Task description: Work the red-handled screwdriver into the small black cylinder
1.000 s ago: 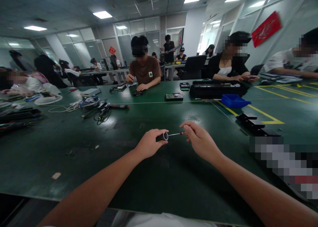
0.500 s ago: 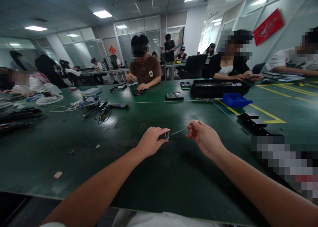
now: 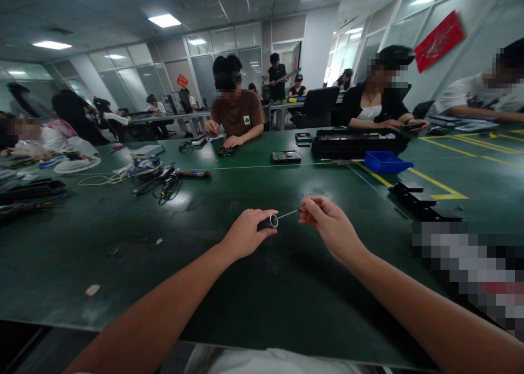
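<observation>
My left hand [image 3: 246,233] is closed around a short black cylinder [image 3: 267,223] whose silvery ringed end faces right. Thumb and fingers grip it from below and above. My right hand [image 3: 323,221] pinches a thin screwdriver [image 3: 289,214] by its reddish handle, which is mostly hidden by the fingers. The metal shaft points left, and its tip reaches the cylinder's ringed end; whether it sits inside or only touches the rim I cannot tell. Both hands are just above the green table [image 3: 229,303].
Tangled cables [image 3: 166,185] lie at the left. Farther back are a circuit board [image 3: 286,156], a long black housing [image 3: 356,144] and a blue bin [image 3: 385,162]. Black parts [image 3: 423,202] lie at the right. A person [image 3: 237,112] works across the table.
My right hand has moved left, bringing the screwdriver's shaft from a small gap up to the cylinder's ringed end. The left hand has stayed nearly still.
</observation>
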{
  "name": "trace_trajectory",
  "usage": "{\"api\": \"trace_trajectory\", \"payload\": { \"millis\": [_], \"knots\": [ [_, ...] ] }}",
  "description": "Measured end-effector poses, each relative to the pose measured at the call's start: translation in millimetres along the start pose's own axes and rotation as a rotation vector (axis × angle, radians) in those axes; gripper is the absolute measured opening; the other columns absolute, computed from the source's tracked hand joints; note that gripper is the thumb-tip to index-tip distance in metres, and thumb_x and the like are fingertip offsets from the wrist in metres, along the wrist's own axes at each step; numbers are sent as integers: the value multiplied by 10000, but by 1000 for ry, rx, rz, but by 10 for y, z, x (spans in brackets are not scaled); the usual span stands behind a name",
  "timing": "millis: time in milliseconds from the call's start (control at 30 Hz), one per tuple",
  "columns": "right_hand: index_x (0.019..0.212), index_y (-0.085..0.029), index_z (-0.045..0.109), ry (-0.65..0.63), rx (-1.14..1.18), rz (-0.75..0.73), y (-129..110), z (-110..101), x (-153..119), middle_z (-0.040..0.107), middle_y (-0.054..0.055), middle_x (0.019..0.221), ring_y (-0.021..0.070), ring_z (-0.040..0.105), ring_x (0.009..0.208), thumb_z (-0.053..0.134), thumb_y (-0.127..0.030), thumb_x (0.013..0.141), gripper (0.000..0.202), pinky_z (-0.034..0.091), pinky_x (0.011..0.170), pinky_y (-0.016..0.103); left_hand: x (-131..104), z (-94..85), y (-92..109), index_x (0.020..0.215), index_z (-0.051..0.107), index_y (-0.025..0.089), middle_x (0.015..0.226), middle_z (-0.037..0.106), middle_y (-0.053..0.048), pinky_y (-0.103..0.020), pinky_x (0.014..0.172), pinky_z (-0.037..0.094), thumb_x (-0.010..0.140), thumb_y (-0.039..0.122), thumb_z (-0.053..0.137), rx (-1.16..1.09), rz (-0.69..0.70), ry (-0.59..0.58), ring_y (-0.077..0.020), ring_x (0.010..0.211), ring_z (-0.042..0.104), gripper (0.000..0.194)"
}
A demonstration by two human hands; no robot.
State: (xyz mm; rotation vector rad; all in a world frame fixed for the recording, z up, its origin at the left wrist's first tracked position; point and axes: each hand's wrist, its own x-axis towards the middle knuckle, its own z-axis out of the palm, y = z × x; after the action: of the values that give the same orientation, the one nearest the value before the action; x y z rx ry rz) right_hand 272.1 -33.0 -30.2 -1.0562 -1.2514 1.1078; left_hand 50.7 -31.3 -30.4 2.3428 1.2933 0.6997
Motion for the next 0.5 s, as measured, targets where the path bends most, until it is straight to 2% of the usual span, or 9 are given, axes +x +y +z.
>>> {"api": "trace_trajectory", "payload": {
  "millis": [133,233,333,500],
  "knots": [
    [948,-181,635,-35,-87,-3,-63,-16,-24,672,50,833,181,641,754,609,-490,881,318,540,739,369,-8,-6,11,1311,594,272,1118,669,-42,-364,902,436,883,308,665,-9,-33,-7,-227,1018,577,436],
    [878,-178,646,-29,-310,-37,-160,-30,-56,670,40,731,175,626,674,579,-529,893,357,504,663,343,-13,-6,14,1300,605,271,1102,671,-40,-362,911,438,878,308,667,-18,-49,6,-228,1012,584,428],
    [790,-196,638,-3,-532,-62,-229,-34,-76,634,14,620,147,541,530,557,-550,894,378,427,543,310,-13,-1,5,1284,615,273,1089,673,-34,-364,923,435,874,303,672,-27,-41,21,-226,1008,587,416],
    [935,-206,628,-64,-483,-152,-225,-24,-83,669,33,766,187,626,691,561,-394,891,205,480,647,333,-6,7,-27,1276,620,263,1090,674,-39,-364,927,438,866,290,681,-36,-45,34,-227,1010,592,415]
  ]
}}
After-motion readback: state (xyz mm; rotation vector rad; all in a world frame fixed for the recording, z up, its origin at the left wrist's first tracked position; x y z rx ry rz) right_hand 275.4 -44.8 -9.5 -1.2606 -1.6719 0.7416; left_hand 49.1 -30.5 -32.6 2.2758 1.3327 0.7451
